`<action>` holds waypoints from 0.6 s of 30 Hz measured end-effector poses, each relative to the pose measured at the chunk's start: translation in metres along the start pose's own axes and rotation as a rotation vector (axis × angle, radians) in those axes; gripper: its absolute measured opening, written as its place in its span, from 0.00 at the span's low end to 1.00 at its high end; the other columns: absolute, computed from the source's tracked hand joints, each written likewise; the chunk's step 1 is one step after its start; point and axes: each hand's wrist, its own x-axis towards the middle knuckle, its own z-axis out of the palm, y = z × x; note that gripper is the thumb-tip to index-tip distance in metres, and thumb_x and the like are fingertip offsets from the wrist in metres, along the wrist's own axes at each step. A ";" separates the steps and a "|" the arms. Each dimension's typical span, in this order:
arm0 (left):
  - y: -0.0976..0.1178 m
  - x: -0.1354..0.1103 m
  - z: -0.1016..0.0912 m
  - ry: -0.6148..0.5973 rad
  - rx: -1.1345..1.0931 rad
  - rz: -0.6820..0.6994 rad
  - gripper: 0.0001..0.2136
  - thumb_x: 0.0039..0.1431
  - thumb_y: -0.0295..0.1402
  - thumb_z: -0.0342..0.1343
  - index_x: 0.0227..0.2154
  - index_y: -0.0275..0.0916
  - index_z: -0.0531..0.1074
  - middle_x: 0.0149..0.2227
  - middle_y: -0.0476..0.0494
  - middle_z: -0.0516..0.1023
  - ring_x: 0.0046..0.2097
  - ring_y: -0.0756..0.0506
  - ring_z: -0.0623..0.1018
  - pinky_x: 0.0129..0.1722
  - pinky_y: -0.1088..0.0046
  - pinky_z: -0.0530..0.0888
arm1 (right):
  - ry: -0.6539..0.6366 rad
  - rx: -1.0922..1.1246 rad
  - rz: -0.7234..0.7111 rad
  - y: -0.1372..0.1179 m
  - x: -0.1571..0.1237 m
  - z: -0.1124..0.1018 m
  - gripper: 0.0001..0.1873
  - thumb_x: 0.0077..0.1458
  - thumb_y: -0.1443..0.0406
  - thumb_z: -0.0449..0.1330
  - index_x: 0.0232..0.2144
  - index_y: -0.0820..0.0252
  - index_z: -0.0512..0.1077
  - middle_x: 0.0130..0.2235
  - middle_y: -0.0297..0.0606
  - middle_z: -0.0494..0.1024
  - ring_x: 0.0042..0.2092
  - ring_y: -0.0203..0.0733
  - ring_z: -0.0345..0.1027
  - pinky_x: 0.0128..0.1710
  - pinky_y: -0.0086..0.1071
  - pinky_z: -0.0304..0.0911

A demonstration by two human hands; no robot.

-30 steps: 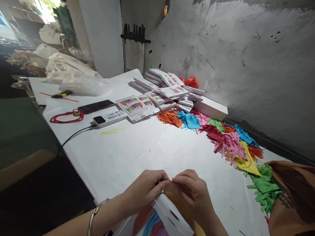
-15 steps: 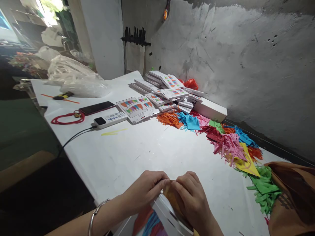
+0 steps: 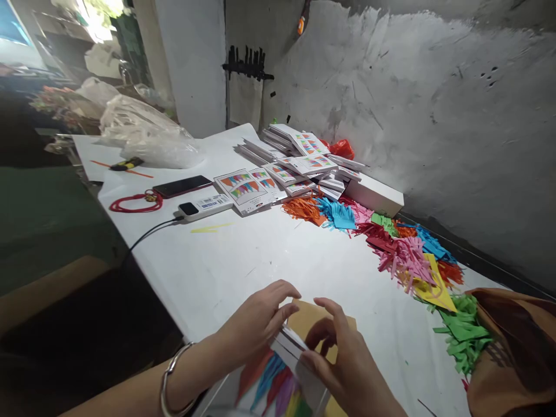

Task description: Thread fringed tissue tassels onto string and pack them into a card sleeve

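A white printed box point(image 3: 271, 385) with pictures of coloured pennants is tilted at the bottom edge, its lower part cut off by the frame. My left hand point(image 3: 260, 321), with a silver bangle at the wrist, is closed around the box's left upper corner. My right hand point(image 3: 345, 362) curls over the other end; its thumb and a bent finger meet at the box edge, while the index finger is raised and apart. Behind the box and under my right fingers shows a tan sheet point(image 3: 306, 311). What my left fingers touch behind the box is hidden.
Coloured fringed paper bundles point(image 3: 386, 240) run along the wall side. Printed packets point(image 3: 304, 162) are piled at the back by a white carton point(image 3: 376, 196). At the left lie a phone point(image 3: 182, 185), a corded white device point(image 3: 204, 207) and plastic bags point(image 3: 143, 130). Brown fabric point(image 3: 516, 347) is at right.
My fingers have moved apart from their pinch at the top of the tan sheet, and more of the sheet shows. My right hand has come down onto the box edge. The view has shifted slightly.
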 end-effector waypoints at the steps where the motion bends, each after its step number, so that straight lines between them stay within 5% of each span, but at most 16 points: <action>1: 0.006 -0.003 -0.004 -0.057 -0.024 0.053 0.10 0.68 0.36 0.50 0.42 0.39 0.74 0.43 0.41 0.79 0.43 0.43 0.77 0.45 0.69 0.73 | 0.018 -0.007 0.008 -0.003 -0.002 0.003 0.36 0.55 0.70 0.59 0.62 0.47 0.51 0.35 0.27 0.77 0.33 0.35 0.70 0.35 0.27 0.66; 5: 0.020 -0.019 -0.018 -0.263 -0.133 0.222 0.06 0.64 0.32 0.58 0.40 0.39 0.78 0.40 0.42 0.80 0.40 0.46 0.79 0.41 0.75 0.73 | 0.184 0.024 0.031 -0.018 -0.019 0.010 0.28 0.59 0.66 0.59 0.59 0.49 0.56 0.34 0.29 0.78 0.32 0.35 0.69 0.34 0.26 0.67; 10: 0.021 -0.042 -0.016 -0.196 -0.189 0.218 0.06 0.61 0.27 0.59 0.37 0.38 0.81 0.37 0.42 0.82 0.38 0.47 0.80 0.39 0.76 0.74 | 0.420 0.041 -0.071 -0.031 -0.055 0.013 0.13 0.60 0.62 0.61 0.48 0.49 0.69 0.36 0.34 0.75 0.39 0.40 0.70 0.40 0.30 0.67; 12: 0.023 -0.050 -0.015 -0.190 -0.195 0.211 0.05 0.61 0.27 0.59 0.35 0.38 0.81 0.36 0.42 0.82 0.37 0.47 0.80 0.38 0.76 0.74 | 0.396 0.121 -0.070 -0.035 -0.067 0.016 0.05 0.61 0.59 0.62 0.37 0.52 0.72 0.33 0.34 0.70 0.36 0.40 0.67 0.37 0.31 0.65; 14: 0.026 -0.058 -0.013 -0.190 -0.195 0.203 0.06 0.61 0.28 0.59 0.35 0.38 0.81 0.36 0.42 0.82 0.37 0.47 0.80 0.39 0.75 0.75 | 0.289 0.252 0.002 -0.039 -0.074 0.021 0.13 0.60 0.54 0.62 0.28 0.54 0.71 0.31 0.34 0.68 0.34 0.38 0.64 0.34 0.30 0.62; 18: 0.033 -0.069 -0.011 -0.199 -0.176 0.199 0.06 0.62 0.29 0.58 0.36 0.39 0.81 0.36 0.42 0.82 0.39 0.46 0.80 0.39 0.73 0.75 | 0.168 0.398 0.204 -0.046 -0.080 0.035 0.19 0.57 0.48 0.62 0.28 0.56 0.70 0.29 0.32 0.67 0.32 0.37 0.61 0.32 0.29 0.58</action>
